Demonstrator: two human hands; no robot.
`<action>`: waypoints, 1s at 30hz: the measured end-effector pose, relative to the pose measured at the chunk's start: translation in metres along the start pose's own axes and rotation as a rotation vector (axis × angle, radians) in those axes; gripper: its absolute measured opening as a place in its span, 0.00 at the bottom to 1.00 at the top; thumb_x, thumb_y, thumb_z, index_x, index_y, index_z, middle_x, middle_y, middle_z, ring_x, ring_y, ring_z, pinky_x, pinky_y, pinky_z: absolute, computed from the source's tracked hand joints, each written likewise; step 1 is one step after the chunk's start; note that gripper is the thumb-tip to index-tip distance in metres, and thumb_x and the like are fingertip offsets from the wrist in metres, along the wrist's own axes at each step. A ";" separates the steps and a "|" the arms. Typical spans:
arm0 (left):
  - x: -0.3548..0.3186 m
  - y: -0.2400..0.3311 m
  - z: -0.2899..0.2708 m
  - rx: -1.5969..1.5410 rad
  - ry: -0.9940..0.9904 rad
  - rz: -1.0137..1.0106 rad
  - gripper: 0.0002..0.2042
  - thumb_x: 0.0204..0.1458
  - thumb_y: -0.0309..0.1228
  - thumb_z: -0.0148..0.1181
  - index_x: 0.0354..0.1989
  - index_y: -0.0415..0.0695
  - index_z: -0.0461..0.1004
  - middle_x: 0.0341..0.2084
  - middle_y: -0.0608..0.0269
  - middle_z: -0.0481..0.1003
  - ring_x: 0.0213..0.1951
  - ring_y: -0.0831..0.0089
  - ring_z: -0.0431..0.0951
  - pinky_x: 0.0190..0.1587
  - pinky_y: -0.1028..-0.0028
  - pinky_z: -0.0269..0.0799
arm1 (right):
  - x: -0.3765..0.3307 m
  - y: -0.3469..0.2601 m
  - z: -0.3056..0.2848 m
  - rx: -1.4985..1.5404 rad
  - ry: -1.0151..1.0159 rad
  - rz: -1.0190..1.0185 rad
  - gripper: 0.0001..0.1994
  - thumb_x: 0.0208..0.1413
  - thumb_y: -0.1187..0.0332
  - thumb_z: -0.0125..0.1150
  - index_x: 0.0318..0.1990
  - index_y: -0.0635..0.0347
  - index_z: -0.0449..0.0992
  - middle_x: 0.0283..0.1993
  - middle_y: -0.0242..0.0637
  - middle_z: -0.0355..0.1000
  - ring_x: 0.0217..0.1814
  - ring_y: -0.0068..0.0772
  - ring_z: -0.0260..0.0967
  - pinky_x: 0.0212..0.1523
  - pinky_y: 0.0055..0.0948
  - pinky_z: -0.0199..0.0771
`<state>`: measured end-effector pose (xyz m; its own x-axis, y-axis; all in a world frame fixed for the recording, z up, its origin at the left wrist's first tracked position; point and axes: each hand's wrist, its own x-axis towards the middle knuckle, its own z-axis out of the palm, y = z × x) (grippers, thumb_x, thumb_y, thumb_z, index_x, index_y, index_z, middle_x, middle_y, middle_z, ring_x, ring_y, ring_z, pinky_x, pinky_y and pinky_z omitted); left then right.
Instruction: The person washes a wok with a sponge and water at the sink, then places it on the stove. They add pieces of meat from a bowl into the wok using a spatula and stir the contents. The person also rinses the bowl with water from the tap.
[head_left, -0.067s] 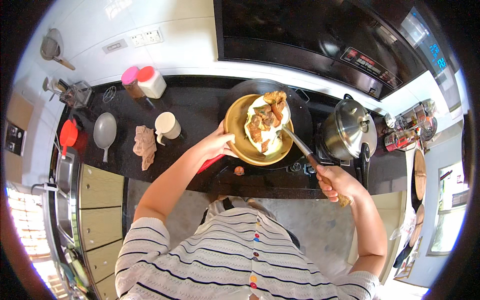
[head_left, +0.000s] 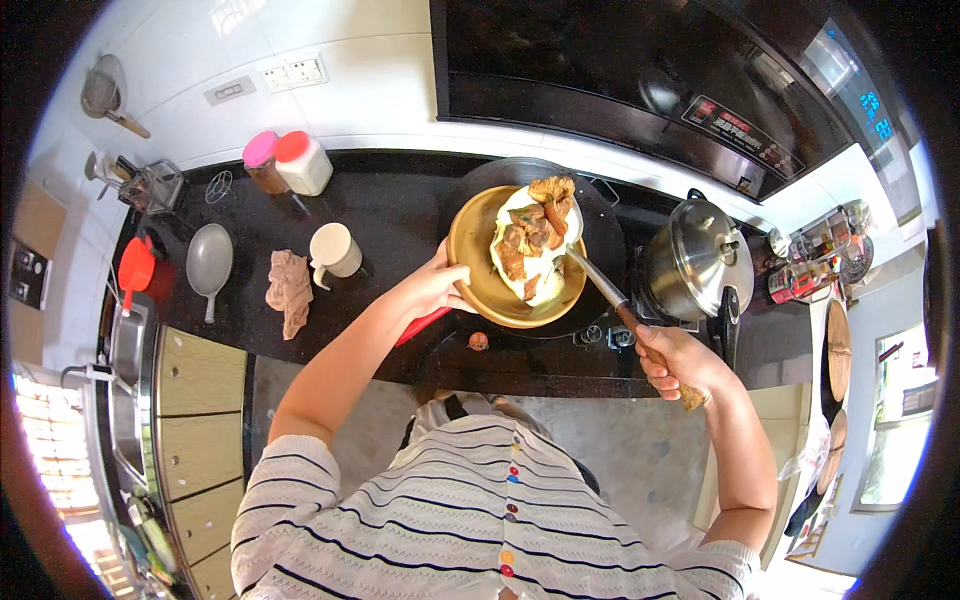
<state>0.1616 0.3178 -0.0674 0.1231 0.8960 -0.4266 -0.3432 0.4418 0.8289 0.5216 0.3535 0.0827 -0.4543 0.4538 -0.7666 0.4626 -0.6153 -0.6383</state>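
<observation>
My left hand (head_left: 438, 284) grips the left rim of a yellow-brown bowl (head_left: 468, 290), thumb over the edge. The bowl is held above a black wok (head_left: 601, 225) on the stove. In my right hand (head_left: 685, 360) is the wooden handle of a metal spatula (head_left: 604, 282), fingers wrapped round it. Its bright, glare-white blade reaches over the bowl's right side. Brown chunks of cooked meat (head_left: 530, 240) lie on the blade, and one piece stands out past the bowl's far rim. Glare hides where the blade ends and whether it touches the bowl.
Right of the wok stands a lidded steel pressure cooker (head_left: 700, 255). On the left part of the counter are a white mug (head_left: 336, 250), a crumpled brown cloth (head_left: 289, 288), a grey pan (head_left: 210, 262) and two jars (head_left: 303, 165). A dark range hood (head_left: 600, 70) hangs above.
My right hand and the spatula handle have shifted very slightly to the right. The meat chunks on the blade sit a little differently. My left hand and the bowl look nearly still.
</observation>
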 end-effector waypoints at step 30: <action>-0.038 0.032 -0.029 0.038 0.444 0.291 0.41 0.53 0.23 0.52 0.69 0.56 0.32 0.59 0.42 0.60 0.48 0.48 0.77 0.41 0.55 0.83 | -0.030 -0.033 0.007 0.163 0.107 -0.138 0.18 0.65 0.51 0.47 0.32 0.56 0.63 0.14 0.20 0.51 0.08 0.12 0.44 0.07 0.17 0.43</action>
<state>0.1192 0.2970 -0.0349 -0.3807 0.8806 -0.2822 -0.2691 0.1864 0.9449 0.5143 0.3553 0.1271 -0.4170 0.6015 -0.6814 0.2686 -0.6346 -0.7247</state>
